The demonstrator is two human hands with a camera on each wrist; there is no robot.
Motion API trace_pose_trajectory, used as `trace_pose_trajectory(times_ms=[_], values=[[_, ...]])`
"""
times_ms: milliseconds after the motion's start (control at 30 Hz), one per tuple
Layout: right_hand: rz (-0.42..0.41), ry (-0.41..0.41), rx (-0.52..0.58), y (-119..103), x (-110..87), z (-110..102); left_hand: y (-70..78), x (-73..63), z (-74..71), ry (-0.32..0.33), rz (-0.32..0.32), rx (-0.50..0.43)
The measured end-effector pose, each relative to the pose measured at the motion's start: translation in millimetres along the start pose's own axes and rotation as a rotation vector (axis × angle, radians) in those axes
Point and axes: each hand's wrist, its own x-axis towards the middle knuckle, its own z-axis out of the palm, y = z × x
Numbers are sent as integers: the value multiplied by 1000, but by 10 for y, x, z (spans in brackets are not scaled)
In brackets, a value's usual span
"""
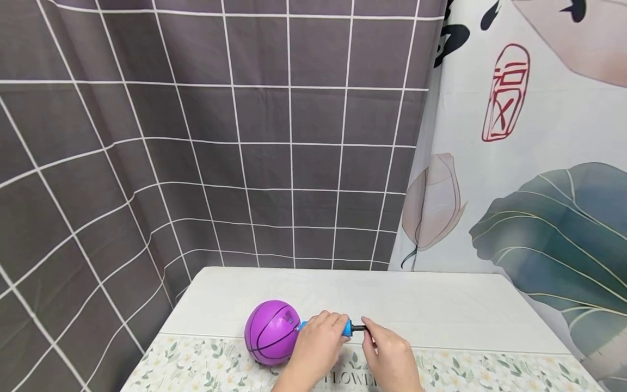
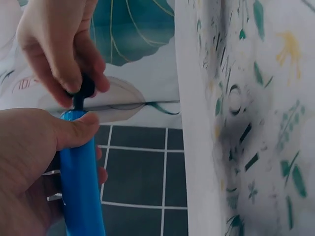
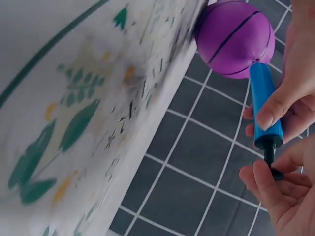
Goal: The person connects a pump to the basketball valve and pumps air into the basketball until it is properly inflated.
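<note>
A purple ball (image 1: 272, 333) with black basketball lines sits on the table, left of both hands. Against its right side is the tip of a blue hand pump (image 3: 266, 93). My left hand (image 1: 320, 343) grips the pump's blue barrel, thumb along one side and fingers round the other in the left wrist view. My right hand (image 1: 391, 354) holds the black handle (image 2: 86, 87) at the pump's far end between thumb and fingers. A short length of black rod (image 1: 358, 328) shows between barrel and handle.
The table (image 1: 392, 296) wears a white cloth with a floral printed band (image 1: 470, 370) along the near side. Behind it hangs a dark grid-patterned curtain (image 1: 259, 169). A white curtain with large leaf prints (image 1: 558, 234) hangs at the right.
</note>
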Motion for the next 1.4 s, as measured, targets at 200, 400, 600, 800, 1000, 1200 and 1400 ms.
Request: trace_pose_trajectory(times_ms=[200, 400, 600, 800, 1000, 1200, 1400], values=[[-11, 18, -14, 104, 41, -60, -74, 2, -43, -29, -50, -57], [29, 34, -40, 292, 67, -199, -176, -30, -69, -25, -89, -59], [52, 30, -52, 409, 36, -276, -220, -31, -95, -31, -79, -43], [41, 55, -61, 387, -5, -243, -206, -31, -108, -21, -59, -26], [55, 69, -51, 217, 38, -178, -114, -6, -92, -5, -17, 8], [48, 45, -56, 2, 25, -71, -13, 2, -21, 6, 8, 27], [60, -38, -23, -84, -11, -35, 26, -10, 7, 13, 48, 41]])
